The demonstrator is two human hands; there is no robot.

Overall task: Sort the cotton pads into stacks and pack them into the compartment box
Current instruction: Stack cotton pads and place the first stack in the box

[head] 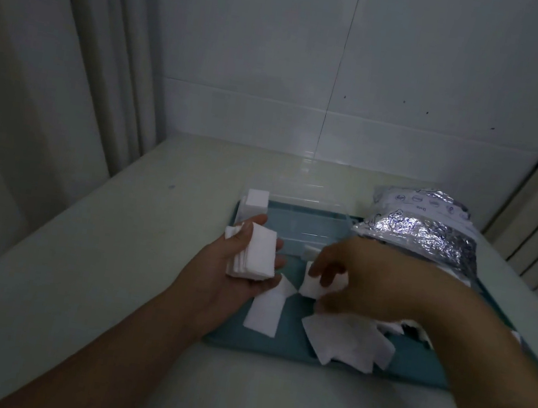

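Observation:
My left hand [234,268] holds a stack of white square cotton pads [259,252] in its palm, thumb over the top. My right hand [353,281] reaches down onto the teal tray [275,346], fingers curled and pinching a loose pad [313,286]. More loose pads [345,342] lie scattered on the tray under and in front of that hand; one long pad [264,312] lies near my left palm. A clear compartment box [309,230] sits at the tray's far side, with a white pad stack [256,200] at its left end.
A crinkled silver foil bag [420,225] rests on the tray's far right corner. The tray lies on a pale counter [115,251] against a white tiled wall, with curtains at the left and right.

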